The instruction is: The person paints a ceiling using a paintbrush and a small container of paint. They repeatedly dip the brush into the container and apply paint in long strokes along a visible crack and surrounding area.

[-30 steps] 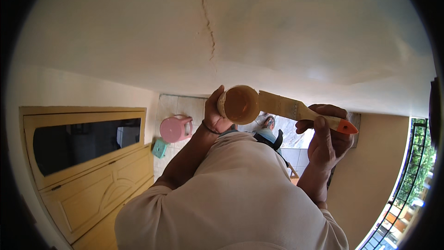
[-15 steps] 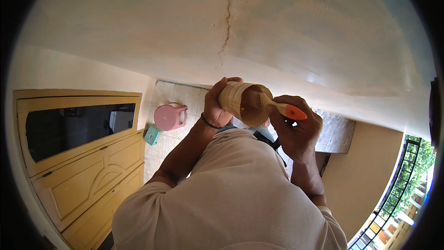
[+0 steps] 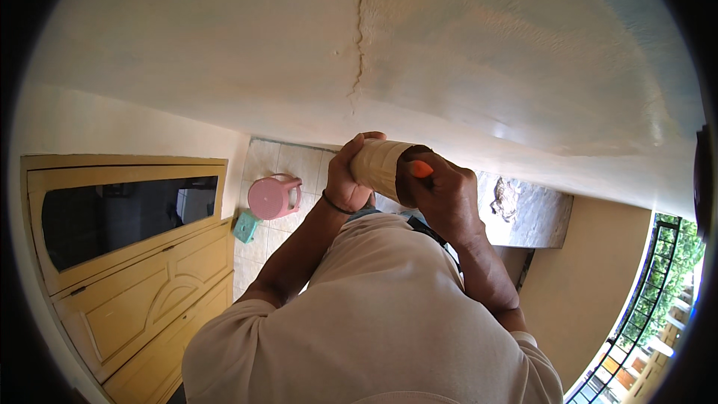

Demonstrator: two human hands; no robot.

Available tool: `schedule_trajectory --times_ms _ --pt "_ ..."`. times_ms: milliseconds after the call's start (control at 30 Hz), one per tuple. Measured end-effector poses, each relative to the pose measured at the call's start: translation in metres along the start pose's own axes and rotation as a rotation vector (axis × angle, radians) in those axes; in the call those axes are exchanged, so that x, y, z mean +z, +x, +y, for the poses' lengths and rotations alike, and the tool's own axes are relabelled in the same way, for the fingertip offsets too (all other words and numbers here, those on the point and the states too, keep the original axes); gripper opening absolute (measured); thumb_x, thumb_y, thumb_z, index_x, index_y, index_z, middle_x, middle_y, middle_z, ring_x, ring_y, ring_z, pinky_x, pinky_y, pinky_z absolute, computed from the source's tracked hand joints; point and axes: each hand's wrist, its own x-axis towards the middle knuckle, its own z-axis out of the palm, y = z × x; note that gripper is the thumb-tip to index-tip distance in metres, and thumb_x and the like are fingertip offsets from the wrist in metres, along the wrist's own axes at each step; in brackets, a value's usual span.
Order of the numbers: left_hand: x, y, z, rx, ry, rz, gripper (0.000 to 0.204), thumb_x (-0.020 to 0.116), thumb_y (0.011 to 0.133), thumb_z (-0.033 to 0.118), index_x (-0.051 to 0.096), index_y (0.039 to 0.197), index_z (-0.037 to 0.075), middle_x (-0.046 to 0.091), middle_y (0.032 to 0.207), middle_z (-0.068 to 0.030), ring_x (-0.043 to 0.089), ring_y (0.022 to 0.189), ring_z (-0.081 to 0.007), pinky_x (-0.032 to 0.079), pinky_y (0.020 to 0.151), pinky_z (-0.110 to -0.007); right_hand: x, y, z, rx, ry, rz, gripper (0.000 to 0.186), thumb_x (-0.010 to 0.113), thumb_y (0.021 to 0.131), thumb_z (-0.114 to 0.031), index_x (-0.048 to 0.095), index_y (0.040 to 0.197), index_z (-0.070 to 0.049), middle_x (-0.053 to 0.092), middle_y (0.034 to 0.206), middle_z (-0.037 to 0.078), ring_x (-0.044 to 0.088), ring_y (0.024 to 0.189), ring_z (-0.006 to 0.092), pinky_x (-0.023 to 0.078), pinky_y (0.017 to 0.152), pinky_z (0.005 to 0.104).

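Note:
Wrapped round the side of a pale, ribbed cylindrical container (image 3: 378,166), my left hand (image 3: 347,178) holds it tilted, its mouth toward the right. My right hand (image 3: 449,193) is closed on a paintbrush (image 3: 420,169) at the container's mouth. Only the orange end of the brush handle shows; the bristles are hidden, apparently inside the container. Beyond both hands rises a cream wall (image 3: 247,52) with a jagged crack (image 3: 360,30) running down it.
A pink stool (image 3: 274,197) and a small green stool (image 3: 245,226) stand on the tiled floor (image 3: 263,158) at left, near a yellow wooden door (image 3: 149,284). On the right, a grey marble-like slab (image 3: 550,217) carries a crumpled item (image 3: 505,199). A barred window (image 3: 643,314) lies farther right.
My right hand has moved left to the container's mouth, and the brush has gone deeper in, hiding its pale ferrule end. A crumpled item on the slab has come into sight.

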Motion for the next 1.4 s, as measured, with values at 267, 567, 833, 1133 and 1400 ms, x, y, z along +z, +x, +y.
schedule_trajectory --times_ms 267,567,833,1133,1400 --pt "-0.003 -0.005 -0.003 0.009 0.080 0.047 0.040 0.058 0.104 0.039 0.064 0.123 0.004 0.071 0.113 -0.0146 0.069 0.106 -0.0286 0.057 0.089 -0.044 0.009 -0.004 0.015 0.006 -0.048 -0.017 0.024 0.078 0.085 -0.006 0.074 0.109 -0.004 0.077 0.095 0.015 0.077 0.081 0.0274 0.062 0.073 0.0350" --pt "-0.007 -0.006 -0.010 0.018 -0.024 -0.017 0.044 0.055 0.105 0.040 0.065 0.124 0.002 0.071 0.118 -0.0169 0.069 0.111 -0.0298 0.057 0.092 -0.045 -0.016 -0.023 0.011 0.241 0.408 0.062 0.027 0.083 0.088 -0.012 0.073 0.111 -0.001 0.077 0.087 0.008 0.073 0.076 0.0106 0.057 0.068 0.0259" --pt "-0.005 -0.006 -0.008 -0.034 -0.143 -0.013 0.047 0.053 0.106 0.041 0.065 0.125 0.000 0.072 0.120 -0.0183 0.069 0.113 -0.0324 0.055 0.098 -0.049 -0.034 -0.028 0.011 0.219 0.812 0.369 0.022 0.074 0.097 -0.015 0.068 0.106 0.004 0.074 0.081 0.013 0.075 0.068 0.0200 0.050 0.048 0.0256" --pt "-0.005 -0.003 -0.010 -0.027 -0.109 -0.028 0.049 0.050 0.107 0.041 0.064 0.127 -0.001 0.071 0.122 -0.0199 0.068 0.114 -0.0335 0.055 0.099 -0.049 -0.027 -0.032 0.011 0.189 0.806 0.422 0.023 0.074 0.097 -0.015 0.068 0.106 0.005 0.074 0.083 0.014 0.075 0.069 0.0218 0.052 0.051 0.0270" --pt "-0.009 -0.005 -0.012 -0.027 -0.153 -0.048 0.047 0.049 0.107 0.037 0.063 0.127 -0.003 0.070 0.122 -0.0211 0.068 0.115 -0.0341 0.055 0.100 -0.049 -0.024 -0.035 0.012 0.193 0.756 0.391 0.023 0.072 0.098 -0.014 0.067 0.106 0.007 0.075 0.083 0.016 0.073 0.071 0.0163 0.056 0.058 0.0271"
